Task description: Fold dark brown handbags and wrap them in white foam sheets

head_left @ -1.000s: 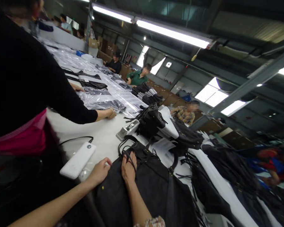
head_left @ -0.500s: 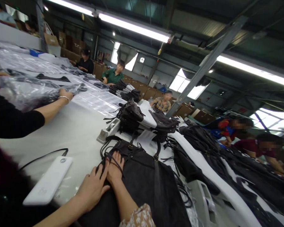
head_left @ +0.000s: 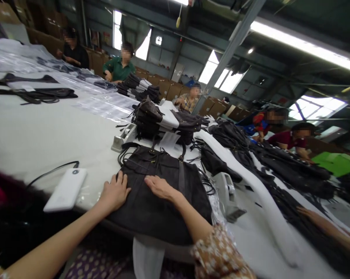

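Observation:
A black handbag (head_left: 163,205) with two handles and thin cords lies flat at the table's near edge. My left hand (head_left: 115,192) rests on its left edge, fingers spread and the thumb out to the side. Across the bag's middle lies my right hand (head_left: 160,186), palm down with the fingers stretched out. Neither hand grips anything. A strip of white paper (head_left: 148,257) hangs below the bag's near edge. Just beyond the bag's handles is a stack of dark bags (head_left: 166,120) wrapped with white paper.
A white power bank (head_left: 66,190) with a black cable lies at left. Grey tape dispensers (head_left: 226,193) flank the bag. More dark bags (head_left: 291,174) and a long white paper roll (head_left: 250,178) cover the right side. Co-workers (head_left: 119,66) stand beyond; another person's hand (head_left: 317,219) reaches in at right.
My hands, earlier close together near the bag's upper left, are now apart, the right one further across the bag. The view turned right; the co-worker's arms with the plastic bag at left are gone.

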The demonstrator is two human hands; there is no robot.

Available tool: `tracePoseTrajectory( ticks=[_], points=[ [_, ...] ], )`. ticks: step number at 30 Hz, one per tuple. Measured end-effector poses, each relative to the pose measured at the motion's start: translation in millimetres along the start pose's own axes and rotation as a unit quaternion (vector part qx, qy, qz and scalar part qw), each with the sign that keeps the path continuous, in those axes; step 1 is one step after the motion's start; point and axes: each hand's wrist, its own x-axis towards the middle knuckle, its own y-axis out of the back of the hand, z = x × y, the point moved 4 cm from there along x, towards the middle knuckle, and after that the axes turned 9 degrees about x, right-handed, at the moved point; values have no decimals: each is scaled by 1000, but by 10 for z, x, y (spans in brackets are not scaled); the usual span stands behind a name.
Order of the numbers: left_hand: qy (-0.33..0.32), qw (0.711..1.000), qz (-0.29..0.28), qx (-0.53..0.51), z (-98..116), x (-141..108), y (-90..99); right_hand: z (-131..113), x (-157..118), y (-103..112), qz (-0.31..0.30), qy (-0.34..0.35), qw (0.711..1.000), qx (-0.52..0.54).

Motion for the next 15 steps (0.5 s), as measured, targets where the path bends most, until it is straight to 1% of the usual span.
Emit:
tracePoseTrajectory(
  ticks=[1, 3, 5, 6, 8, 11, 13, 15],
  points=[
    [-2, 1000, 4, -1, -4, -6, -5, 58, -314, 69, -10, -3, 1000, -9],
    [-6, 1000, 11, -6, -5, -19, -10, 172, -944, 161, -11, 7, 996, -92],
    [-5, 1000, 16, -12, -3, -32, -6, 328, -1464, 163, -6, -9, 986, -168],
    [-4, 1000, 17, -15, -3, -37, -1, 409, -1655, 133, 1, -14, 980, -201],
    [-5, 1000, 18, -19, -10, -41, 12, 554, -1891, 45, 37, -14, 967, -251],
    [-16, 999, 24, -41, -62, -35, 47, 705, -2024, -43, 126, 0, 954, -272],
    [-7, 996, 44, -76, -144, -43, 91, 788, -2106, -2, 198, -6, 951, -239],
    [20, 989, 77, -128, -245, -88, 141, 887, -2250, 131, 302, -31, 937, -171]
  ],
)
